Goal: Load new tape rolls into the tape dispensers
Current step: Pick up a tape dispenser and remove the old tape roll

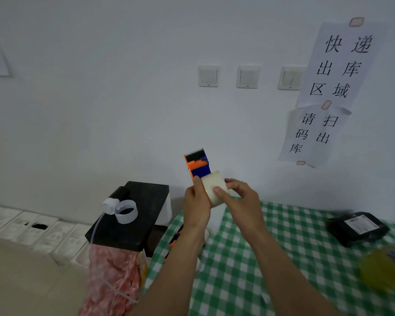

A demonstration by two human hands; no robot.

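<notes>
I hold an orange and blue tape dispenser (196,164) upright above the table's left edge. My left hand (196,205) grips its lower part. A pale, whitish tape roll (211,184) sits against the dispenser's lower end. My right hand (240,200) pinches that roll, thumb on its face and fingers behind it. Below my left forearm a second orange and blue dispenser (175,239) lies on the green checked tablecloth (249,258), mostly hidden by the arm.
A black stand (141,215) to the left carries an empty white roll core (126,211) and a small white cap. A black parcel (357,228) and a yellow object (383,271) lie at the table's right. The wall with switches and paper signs is close behind.
</notes>
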